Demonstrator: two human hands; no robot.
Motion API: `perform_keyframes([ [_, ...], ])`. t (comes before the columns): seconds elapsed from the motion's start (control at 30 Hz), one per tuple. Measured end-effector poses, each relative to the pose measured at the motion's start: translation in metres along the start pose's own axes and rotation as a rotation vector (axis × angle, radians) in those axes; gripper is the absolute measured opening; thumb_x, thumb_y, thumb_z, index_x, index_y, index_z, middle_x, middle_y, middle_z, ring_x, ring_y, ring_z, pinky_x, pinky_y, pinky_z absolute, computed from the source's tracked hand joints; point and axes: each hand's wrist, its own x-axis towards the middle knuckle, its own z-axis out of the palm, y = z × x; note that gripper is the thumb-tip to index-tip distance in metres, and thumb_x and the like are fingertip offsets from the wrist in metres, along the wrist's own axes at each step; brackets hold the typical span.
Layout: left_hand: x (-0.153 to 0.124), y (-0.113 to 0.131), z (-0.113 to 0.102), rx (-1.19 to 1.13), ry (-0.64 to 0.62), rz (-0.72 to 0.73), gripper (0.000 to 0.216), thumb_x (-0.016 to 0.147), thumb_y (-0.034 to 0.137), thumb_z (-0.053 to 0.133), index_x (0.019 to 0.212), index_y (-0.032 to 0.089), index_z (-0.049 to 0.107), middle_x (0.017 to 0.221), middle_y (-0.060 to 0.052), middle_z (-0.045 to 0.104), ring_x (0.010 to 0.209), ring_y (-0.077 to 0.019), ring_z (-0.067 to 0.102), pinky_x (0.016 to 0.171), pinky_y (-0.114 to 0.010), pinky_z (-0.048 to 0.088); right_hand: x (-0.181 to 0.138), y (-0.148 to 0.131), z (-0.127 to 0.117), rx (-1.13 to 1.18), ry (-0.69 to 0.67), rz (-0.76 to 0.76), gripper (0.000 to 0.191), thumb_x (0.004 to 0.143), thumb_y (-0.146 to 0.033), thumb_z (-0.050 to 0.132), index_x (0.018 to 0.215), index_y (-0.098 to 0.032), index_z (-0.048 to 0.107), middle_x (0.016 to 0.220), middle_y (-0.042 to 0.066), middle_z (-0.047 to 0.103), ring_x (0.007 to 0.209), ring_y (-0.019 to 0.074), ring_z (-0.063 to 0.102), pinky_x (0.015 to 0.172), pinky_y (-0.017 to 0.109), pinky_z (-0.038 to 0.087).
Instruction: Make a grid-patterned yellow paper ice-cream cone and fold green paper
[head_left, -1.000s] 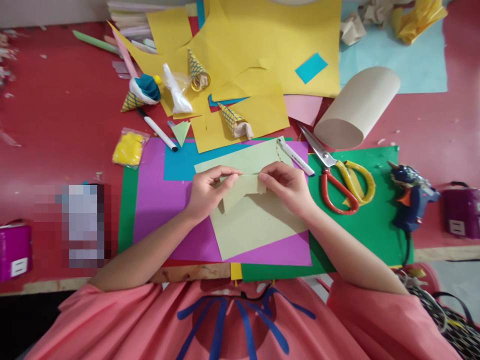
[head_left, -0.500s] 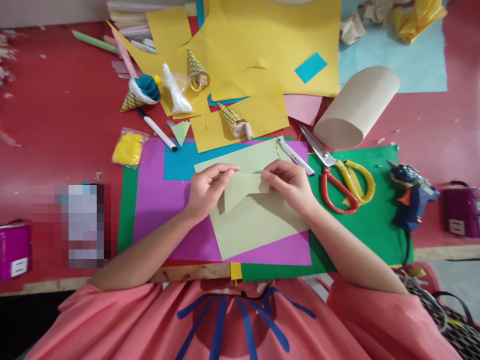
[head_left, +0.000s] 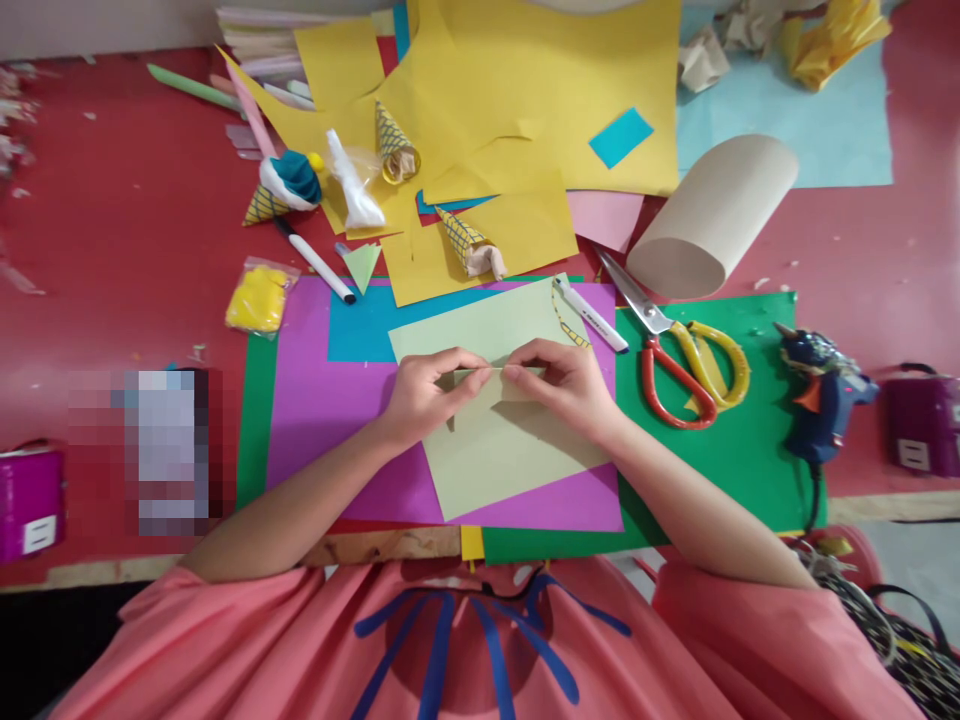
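Note:
A small piece of pale green paper is held up over a larger pale green sheet, seen nearly edge-on. My left hand pinches it between thumb and forefinger. From the other side, my right hand pinches it too, its fingertips almost touching the left ones. Most of the piece is hidden behind the fingers. Beneath the pale green sheet lie a purple sheet and a blue one. A white marker rests at the sheet's upper right corner.
Right of my hands lie scissors with red and yellow handles, a cardboard tube and a blue glue gun. Beyond them, small paper cones sit on yellow paper. A bag of yellow pieces lies left.
Both hands have come closer together along the small paper. The piece has turned from showing a face to nearly edge-on, and the right hand has shifted left and slightly down.

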Motion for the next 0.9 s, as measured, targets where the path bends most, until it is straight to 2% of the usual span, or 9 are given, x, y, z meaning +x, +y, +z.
perform_keyframes([
  [0.13, 0.0017, 0.0005, -0.0011, -0.041, 0.017, -0.059, 0.019, 0.083, 0.034, 0.063, 0.074, 0.02, 0.071, 0.066, 0.001, 0.07, 0.054, -0.0087, 0.058, 0.047, -0.018, 0.042, 0.001, 0.0001, -0.0008, 0.036, 0.021, 0.017, 0.019, 0.086, -0.034, 0.061, 0.081, -0.016, 0.064, 0.072, 0.0, 0.064, 0.063, 0.0092, 0.054, 0.057, 0.022, 0.039],
  [0.27, 0.002, 0.0012, -0.0012, -0.077, 0.034, -0.059, 0.021, 0.084, 0.035, 0.061, 0.074, 0.019, 0.07, 0.066, 0.001, 0.068, 0.056, -0.0089, 0.057, 0.05, -0.018, 0.043, 0.0026, 0.0011, -0.0026, 0.056, 0.034, 0.013, 0.02, 0.087, -0.033, 0.06, 0.078, -0.016, 0.062, 0.071, 0.0, 0.062, 0.062, 0.0084, 0.052, 0.057, 0.022, 0.039],
  [0.5, 0.0024, 0.0006, -0.0021, -0.051, 0.115, -0.086, 0.026, 0.083, 0.037, 0.061, 0.065, 0.019, 0.065, 0.054, 0.002, 0.056, 0.051, -0.0087, 0.047, 0.046, -0.02, 0.037, 0.0032, 0.0016, -0.0038, 0.068, 0.047, 0.043, 0.022, 0.087, -0.037, 0.06, 0.078, -0.016, 0.061, 0.069, -0.001, 0.059, 0.06, 0.0084, 0.05, 0.054, 0.022, 0.038],
  [0.67, 0.0023, 0.0, -0.0023, -0.072, 0.098, -0.087, 0.025, 0.084, 0.034, 0.059, 0.065, 0.019, 0.065, 0.054, 0.002, 0.055, 0.052, -0.0093, 0.048, 0.048, -0.021, 0.038, 0.0037, 0.001, -0.0053, 0.038, 0.064, 0.031, 0.024, 0.086, -0.037, 0.061, 0.074, -0.016, 0.06, 0.063, -0.002, 0.055, 0.056, 0.0073, 0.045, 0.051, 0.022, 0.034],
  [0.9, 0.0035, -0.0066, -0.0035, -0.076, 0.206, -0.076, 0.029, 0.084, 0.034, 0.058, 0.059, 0.019, 0.057, 0.052, 0.003, 0.048, 0.051, -0.0086, 0.043, 0.049, -0.022, 0.036, 0.0074, 0.0014, -0.0096, 0.195, 0.09, 0.03, 0.024, 0.086, -0.039, 0.062, 0.075, -0.018, 0.06, 0.06, -0.003, 0.056, 0.053, 0.0076, 0.048, 0.051, 0.022, 0.039],
])
